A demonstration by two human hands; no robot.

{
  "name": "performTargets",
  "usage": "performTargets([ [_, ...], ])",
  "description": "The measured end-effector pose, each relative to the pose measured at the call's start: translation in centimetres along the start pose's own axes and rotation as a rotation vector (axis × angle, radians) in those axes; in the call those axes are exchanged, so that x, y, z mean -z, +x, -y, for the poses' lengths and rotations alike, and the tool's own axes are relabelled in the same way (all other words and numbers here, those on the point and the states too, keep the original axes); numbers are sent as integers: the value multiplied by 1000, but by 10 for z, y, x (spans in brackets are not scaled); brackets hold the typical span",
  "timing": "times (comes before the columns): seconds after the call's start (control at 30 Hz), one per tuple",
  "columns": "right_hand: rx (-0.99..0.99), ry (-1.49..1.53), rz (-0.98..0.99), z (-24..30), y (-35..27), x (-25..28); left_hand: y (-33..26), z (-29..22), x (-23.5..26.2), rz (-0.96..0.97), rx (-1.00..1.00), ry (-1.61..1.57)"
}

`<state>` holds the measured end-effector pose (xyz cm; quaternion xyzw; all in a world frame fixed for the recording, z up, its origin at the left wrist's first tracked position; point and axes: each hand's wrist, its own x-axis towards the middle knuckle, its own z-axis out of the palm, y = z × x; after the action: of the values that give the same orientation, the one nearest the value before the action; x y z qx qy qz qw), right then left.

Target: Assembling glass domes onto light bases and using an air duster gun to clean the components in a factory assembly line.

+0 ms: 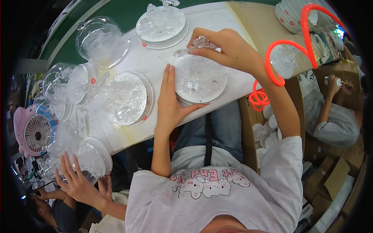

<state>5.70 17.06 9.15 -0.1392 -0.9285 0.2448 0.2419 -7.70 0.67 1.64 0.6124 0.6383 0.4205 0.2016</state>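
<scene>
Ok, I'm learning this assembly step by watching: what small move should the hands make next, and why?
Probably lower the clear crystal piece onto the round clear base: the right hand holds it just above the rim, while the left hand steadies that base.

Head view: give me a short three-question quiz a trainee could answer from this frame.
1. True or false: the left hand lies flat against the side of the round clear base.
2. What does the right hand hold over that base? A) a clear crystal-like piece B) a screwdriver C) a roll of tape
3. What pink thing stands at the left end of the white table?

Key:
1. True.
2. A, the clear crystal-like piece.
3. A small pink fan.
</scene>
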Motion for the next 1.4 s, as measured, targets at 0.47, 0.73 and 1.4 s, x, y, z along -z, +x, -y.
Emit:
performTargets([
  [0.47,-121,-61,-82,6,-6,-5,1,-2,-1,-6,-34,45],
  [0.73,-265,171,-3,5,-20,6,-2,-3,-1,11,12,18],
  [1.4,-181,45,115,-2,-44,-43,-50,-13,33,-351,23,-224],
])
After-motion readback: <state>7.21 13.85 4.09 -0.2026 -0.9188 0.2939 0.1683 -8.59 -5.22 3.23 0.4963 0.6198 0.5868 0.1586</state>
